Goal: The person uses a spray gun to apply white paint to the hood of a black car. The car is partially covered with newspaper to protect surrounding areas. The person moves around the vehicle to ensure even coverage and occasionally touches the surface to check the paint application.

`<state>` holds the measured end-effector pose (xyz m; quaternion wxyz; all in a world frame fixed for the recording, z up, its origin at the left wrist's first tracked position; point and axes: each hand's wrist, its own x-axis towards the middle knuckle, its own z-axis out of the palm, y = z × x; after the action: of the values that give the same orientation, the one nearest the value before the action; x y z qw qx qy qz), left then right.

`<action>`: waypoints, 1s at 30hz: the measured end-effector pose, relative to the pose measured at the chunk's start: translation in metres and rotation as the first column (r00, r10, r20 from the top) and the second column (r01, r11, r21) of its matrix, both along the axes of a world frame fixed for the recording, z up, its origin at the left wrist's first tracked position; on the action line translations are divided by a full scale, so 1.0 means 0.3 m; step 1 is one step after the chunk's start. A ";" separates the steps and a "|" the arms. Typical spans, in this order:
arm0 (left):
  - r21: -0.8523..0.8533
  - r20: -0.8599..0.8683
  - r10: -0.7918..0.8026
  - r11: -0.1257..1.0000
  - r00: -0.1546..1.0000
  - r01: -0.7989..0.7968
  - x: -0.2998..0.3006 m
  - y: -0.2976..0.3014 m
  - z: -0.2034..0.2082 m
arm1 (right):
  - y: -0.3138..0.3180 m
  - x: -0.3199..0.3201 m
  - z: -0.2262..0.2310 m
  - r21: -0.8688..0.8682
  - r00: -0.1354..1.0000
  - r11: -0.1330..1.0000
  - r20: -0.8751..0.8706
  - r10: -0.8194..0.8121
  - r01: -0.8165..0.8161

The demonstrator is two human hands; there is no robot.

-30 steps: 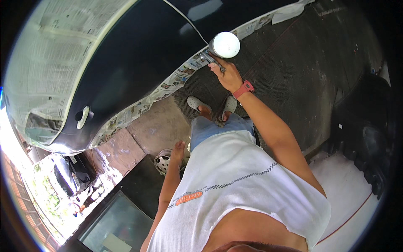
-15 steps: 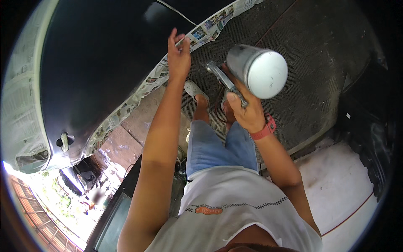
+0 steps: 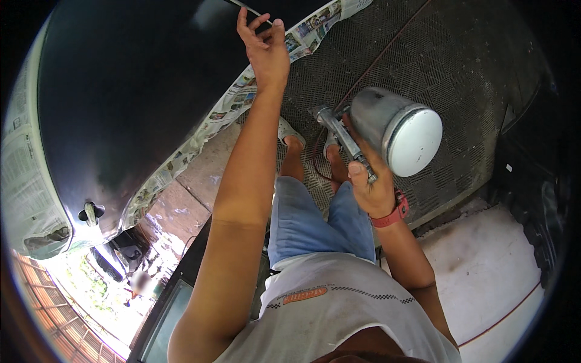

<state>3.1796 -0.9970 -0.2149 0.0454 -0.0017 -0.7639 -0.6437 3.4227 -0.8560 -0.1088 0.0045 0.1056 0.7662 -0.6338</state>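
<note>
My right hand [image 3: 374, 181] is wrapped round the grip of a silver spray gun [image 3: 346, 140], which has a metal cup with a pale round end [image 3: 415, 143]. A reddish watch sits on that wrist. My left hand [image 3: 266, 51] is raised with its fingers apart and nothing in it, over the edge of a dark, glossy car panel [image 3: 133, 97]. Printed newspaper [image 3: 233, 100] is taped along the panel's lower edge, close to that hand. Toward the lower left of the panel is a door handle [image 3: 91, 213].
A dark ridged mat [image 3: 460, 72] covers the floor under my feet, crossed by a thin reddish hose [image 3: 387, 51]. More newspaper [image 3: 27, 157] covers the car's left part. At the right lies a white surface [image 3: 478, 266] beside black sheeting [image 3: 532, 212].
My left hand has moved up and slightly right, with its fingers spreading. My right hand has carried the spray gun down and to the right.
</note>
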 end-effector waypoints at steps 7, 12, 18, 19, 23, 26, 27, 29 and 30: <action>-0.012 0.023 -0.013 1.000 1.000 0.013 -0.011 0.018 0.021 | 0.021 0.006 -0.020 -0.018 0.997 0.999 0.073 -0.037 0.039; -0.044 -0.040 -0.044 0.998 0.998 0.042 0.005 0.006 0.026 | 0.020 -0.004 -0.019 -0.003 0.994 1.000 0.104 -0.019 0.019; -0.026 -0.031 -0.015 1.000 0.999 0.014 0.012 0.009 0.041 | -0.005 -0.007 -0.023 0.005 0.996 0.999 0.084 -0.037 0.037; -0.023 -0.024 -0.026 0.999 0.999 0.025 0.012 0.007 0.034 | -0.011 -0.008 -0.021 0.008 0.996 0.999 0.079 -0.041 0.041; -0.069 -0.007 -0.052 0.996 0.999 0.051 0.017 0.014 0.038 | -0.016 -0.010 -0.021 -0.002 0.995 0.999 0.092 -0.040 0.040; -0.080 -0.018 -0.059 0.995 0.998 0.058 0.010 0.017 0.043 | -0.012 -0.013 -0.019 -0.009 0.994 0.999 0.109 -0.030 0.032; -0.073 -0.024 -0.061 0.996 0.998 0.059 0.006 0.017 0.042 | -0.010 -0.013 -0.019 -0.010 0.993 1.000 0.114 -0.028 0.029; -0.045 -0.011 -0.061 0.997 0.998 0.060 0.003 0.018 0.038 | -0.008 -0.008 -0.024 -0.015 0.992 1.000 0.124 -0.026 0.028; -0.031 -0.005 -0.061 0.998 0.998 0.061 0.004 0.019 0.035 | -0.008 -0.006 -0.025 -0.020 0.991 0.999 0.133 -0.025 0.028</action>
<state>3.1807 -0.9913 -0.2044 0.0281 -0.0276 -0.7732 -0.6329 3.4208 -0.8584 -0.1164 0.0482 0.1576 0.7560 -0.6335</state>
